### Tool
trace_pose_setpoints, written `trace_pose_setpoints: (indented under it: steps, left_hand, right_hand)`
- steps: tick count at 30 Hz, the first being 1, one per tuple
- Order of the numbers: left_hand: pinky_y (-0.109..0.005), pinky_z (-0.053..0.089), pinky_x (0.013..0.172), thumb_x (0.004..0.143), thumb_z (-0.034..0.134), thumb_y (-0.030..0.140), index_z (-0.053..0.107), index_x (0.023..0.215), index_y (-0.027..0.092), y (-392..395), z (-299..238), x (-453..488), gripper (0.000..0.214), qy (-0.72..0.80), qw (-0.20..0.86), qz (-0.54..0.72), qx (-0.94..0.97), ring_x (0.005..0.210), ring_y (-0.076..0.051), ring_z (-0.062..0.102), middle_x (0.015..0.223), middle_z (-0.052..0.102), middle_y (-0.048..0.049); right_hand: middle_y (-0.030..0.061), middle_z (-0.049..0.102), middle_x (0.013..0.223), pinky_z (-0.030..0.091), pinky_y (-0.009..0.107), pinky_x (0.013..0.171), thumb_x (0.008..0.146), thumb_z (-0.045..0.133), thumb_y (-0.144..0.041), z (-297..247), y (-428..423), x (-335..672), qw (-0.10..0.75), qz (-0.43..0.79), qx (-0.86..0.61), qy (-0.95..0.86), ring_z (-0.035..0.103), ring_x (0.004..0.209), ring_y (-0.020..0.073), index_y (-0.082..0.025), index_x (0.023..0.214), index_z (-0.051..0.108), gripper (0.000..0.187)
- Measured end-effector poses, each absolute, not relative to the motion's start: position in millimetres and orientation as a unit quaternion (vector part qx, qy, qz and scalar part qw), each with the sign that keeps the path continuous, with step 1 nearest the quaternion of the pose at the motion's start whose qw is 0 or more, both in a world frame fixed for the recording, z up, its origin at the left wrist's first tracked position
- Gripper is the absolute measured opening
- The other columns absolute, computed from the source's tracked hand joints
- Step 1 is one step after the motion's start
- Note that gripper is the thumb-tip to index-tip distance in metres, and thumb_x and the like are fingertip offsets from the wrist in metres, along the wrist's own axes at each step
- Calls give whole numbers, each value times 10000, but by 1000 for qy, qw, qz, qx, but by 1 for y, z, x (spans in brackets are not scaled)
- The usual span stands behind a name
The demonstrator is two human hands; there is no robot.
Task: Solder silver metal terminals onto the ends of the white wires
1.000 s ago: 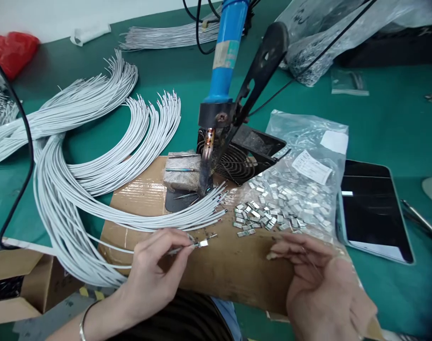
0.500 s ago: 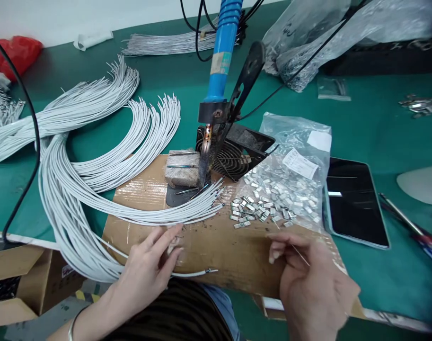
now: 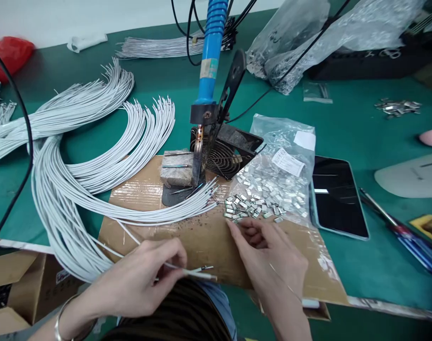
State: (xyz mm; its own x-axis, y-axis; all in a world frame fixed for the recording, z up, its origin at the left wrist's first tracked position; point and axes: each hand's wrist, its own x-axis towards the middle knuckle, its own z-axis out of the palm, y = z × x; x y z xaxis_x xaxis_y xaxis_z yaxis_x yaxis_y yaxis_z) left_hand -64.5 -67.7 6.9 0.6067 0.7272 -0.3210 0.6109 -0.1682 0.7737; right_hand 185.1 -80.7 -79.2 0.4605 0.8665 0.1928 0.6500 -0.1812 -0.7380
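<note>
A white insulated wire (image 3: 190,271) is being pinched by the left hand (image 3: 137,270), with the thumb and fingers (image 3: 173,253) closed on it and its bared metal tip sticking out to the right of them. The wire is being held just above a sheet of corrugated cardboard (image 3: 159,232). The right hand (image 3: 268,258) is being held over the same cardboard with its fingers (image 3: 253,237) curled inward; whether anything is being gripped by them cannot be told. Their tips are lying just beside a heap of small silver metal clips (image 3: 246,208), which is spreading from a clear plastic bag (image 3: 283,161). Farther on, a fanned bundle of white wires (image 3: 166,213) is resting on the cardboard, with its ends pointing toward the heap. Behind it, a blue-handled soldering iron (image 3: 210,47) is being held upright in a metal stand (image 3: 230,90), beside a fan guard (image 3: 224,158). A dark tablet (image 3: 338,196) is lying on the green table (image 3: 343,104) to the right.
</note>
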Motion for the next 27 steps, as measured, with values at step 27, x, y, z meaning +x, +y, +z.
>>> trace_pose_setpoints:
  steps: [27]
  left_hand:
    - [-201, 140, 446, 891, 826, 488, 588, 793, 162, -56, -13, -44, 415, 486, 753, 308, 319, 454, -26, 246, 601, 460, 87]
  right_hand:
    - [25, 751, 804, 556, 206, 550, 960, 738, -287, -43, -92, 118, 502, 422, -573, -492, 677, 625, 130, -257, 996, 879, 148]
